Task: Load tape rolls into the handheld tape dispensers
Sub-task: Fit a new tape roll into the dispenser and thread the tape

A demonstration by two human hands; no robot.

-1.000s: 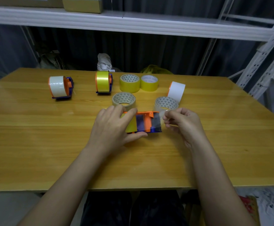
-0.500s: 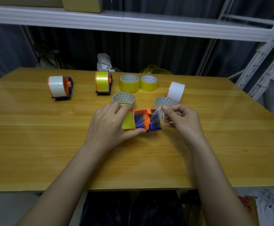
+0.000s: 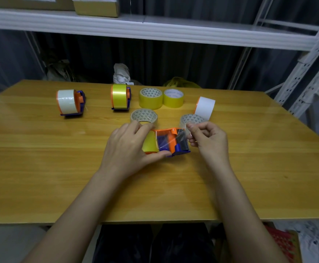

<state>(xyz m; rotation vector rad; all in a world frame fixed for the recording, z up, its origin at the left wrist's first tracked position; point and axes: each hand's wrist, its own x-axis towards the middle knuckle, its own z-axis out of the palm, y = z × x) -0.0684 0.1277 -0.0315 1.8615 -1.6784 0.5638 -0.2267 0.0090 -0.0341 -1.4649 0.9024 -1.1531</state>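
dispenser (image 3: 171,143) between left hand (image 3: 128,147), right hand (image 3: 210,138)

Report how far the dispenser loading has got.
Done: two dispensers at the back left, one with a white roll, one with a yellow roll. In hand: the left hand grips a third dispenser holding a yellow roll, while the right hand pinches its clear tape end over the front. Left: four loose rolls lie flat; another white roll stands at the right, its holder unclear.
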